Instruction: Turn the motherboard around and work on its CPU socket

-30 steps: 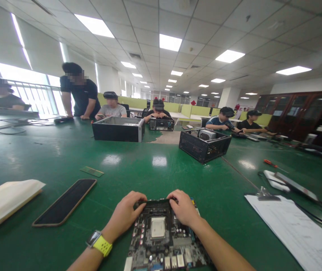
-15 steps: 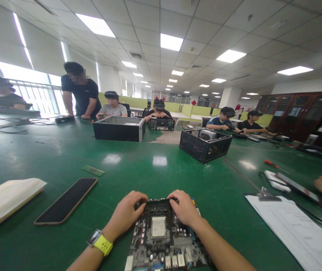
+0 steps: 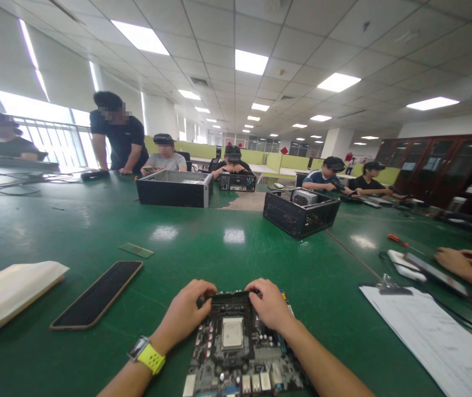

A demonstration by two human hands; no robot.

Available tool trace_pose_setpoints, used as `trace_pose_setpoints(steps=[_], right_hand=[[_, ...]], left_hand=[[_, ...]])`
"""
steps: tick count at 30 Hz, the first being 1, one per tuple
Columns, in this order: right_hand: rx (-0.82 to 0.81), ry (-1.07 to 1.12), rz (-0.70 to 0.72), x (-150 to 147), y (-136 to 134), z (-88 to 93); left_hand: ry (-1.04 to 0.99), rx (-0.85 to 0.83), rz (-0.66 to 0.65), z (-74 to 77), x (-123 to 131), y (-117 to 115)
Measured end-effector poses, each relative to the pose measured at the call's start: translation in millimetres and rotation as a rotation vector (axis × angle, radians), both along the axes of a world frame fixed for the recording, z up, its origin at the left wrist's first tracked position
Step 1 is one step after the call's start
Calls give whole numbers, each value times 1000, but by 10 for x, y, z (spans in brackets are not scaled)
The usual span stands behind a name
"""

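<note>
A motherboard (image 3: 252, 353) lies on the green table in front of me, with a square silver processor (image 3: 232, 333) in its socket. At its far edge, a thin dark memory stick (image 3: 231, 297) spans the space between my hands. My left hand (image 3: 192, 302) grips the stick's left end between thumb and curled fingers. My right hand (image 3: 269, 303) does the same at the right end, over the board's far right corner. Fingertips partly cover both ends, and I cannot tell whether the stick sits in a slot.
Left lie a phone (image 3: 97, 295), a paper-covered pad (image 3: 16, 295) and a green memory module (image 3: 137, 250). Right are a clipboard (image 3: 434, 336), a screwdriver (image 3: 399, 240) and a co-worker's hands (image 3: 463, 262). Computer cases (image 3: 301, 213) stand ahead, with several people beyond.
The dark stick's angle between my fingers has shifted slightly; my hands stay nearly in place. At the right, a co-worker's hands have come further into view.
</note>
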State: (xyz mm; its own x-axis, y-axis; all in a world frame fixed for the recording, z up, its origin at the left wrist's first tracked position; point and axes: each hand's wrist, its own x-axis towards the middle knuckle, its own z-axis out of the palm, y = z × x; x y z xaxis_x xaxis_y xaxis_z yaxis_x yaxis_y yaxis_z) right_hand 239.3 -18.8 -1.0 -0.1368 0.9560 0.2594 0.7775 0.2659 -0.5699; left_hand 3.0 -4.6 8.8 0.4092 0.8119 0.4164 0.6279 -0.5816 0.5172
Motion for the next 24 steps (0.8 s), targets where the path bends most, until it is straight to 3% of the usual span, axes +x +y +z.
trace_pose_setpoints(steps=[24], right_hand=[[22, 27, -3, -8, -5, 14]], left_hand=[[6, -3, -11, -25, -12, 4]])
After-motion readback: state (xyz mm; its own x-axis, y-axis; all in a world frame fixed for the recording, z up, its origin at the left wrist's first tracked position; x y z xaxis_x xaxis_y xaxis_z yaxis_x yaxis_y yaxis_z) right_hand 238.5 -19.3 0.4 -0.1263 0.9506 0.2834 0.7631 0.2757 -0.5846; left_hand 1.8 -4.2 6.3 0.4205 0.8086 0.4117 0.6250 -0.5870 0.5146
